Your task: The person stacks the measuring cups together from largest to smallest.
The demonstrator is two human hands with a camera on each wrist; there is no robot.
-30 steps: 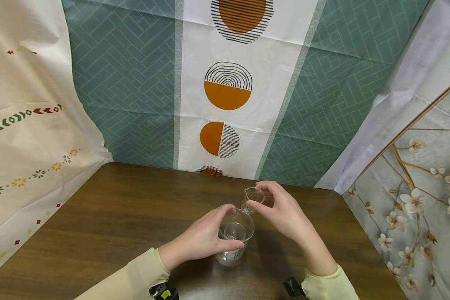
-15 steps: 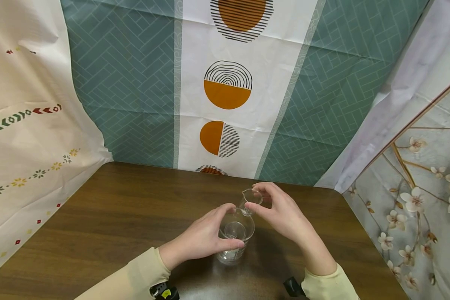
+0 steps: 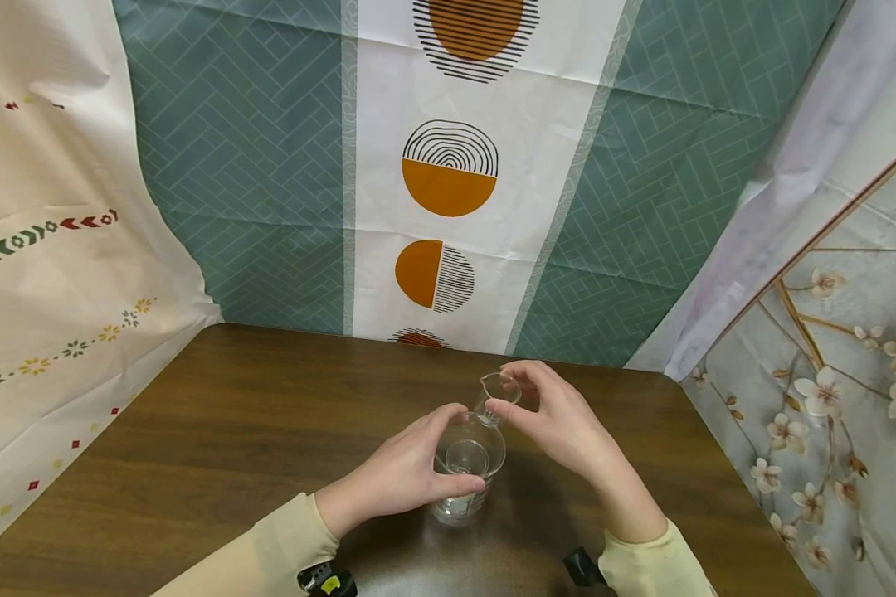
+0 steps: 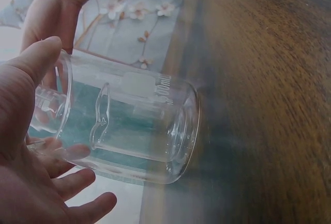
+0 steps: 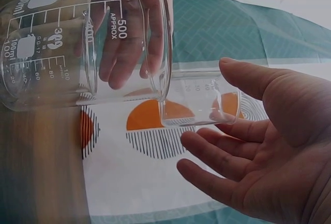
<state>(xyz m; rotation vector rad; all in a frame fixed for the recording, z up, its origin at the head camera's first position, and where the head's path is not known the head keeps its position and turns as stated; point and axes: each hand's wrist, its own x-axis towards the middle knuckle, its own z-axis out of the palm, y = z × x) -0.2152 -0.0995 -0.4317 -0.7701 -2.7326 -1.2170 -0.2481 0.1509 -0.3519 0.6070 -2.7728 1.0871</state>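
My left hand (image 3: pixel 406 468) grips a large clear glass beaker (image 3: pixel 457 512) near its rim, thumb on the near side and fingers at the back. Its white scale reads up to 500 in the right wrist view. Nested inside stands a smaller beaker (image 5: pixel 39 58) marked 100 ml. Between thumb and fingertips, my right hand (image 3: pixel 560 423) holds a small spouted beaker (image 5: pixel 189 97), whose base overlaps the large beaker's far right rim in the head view. The right wrist view shows that base level with the rim. No contents show in the small beaker.
The beakers are over a dark brown wooden table (image 3: pixel 269 431). A green and white patterned cloth (image 3: pixel 284 207) hangs behind its far edge. Cream cloth (image 3: pixel 60 274) drapes at the left, and a floral cloth (image 3: pixel 836 431) hangs at the right.
My right hand has shifted slightly left with the small beaker, bringing it closer over the large beaker's rim. My left hand and the large beaker stay nearly still.
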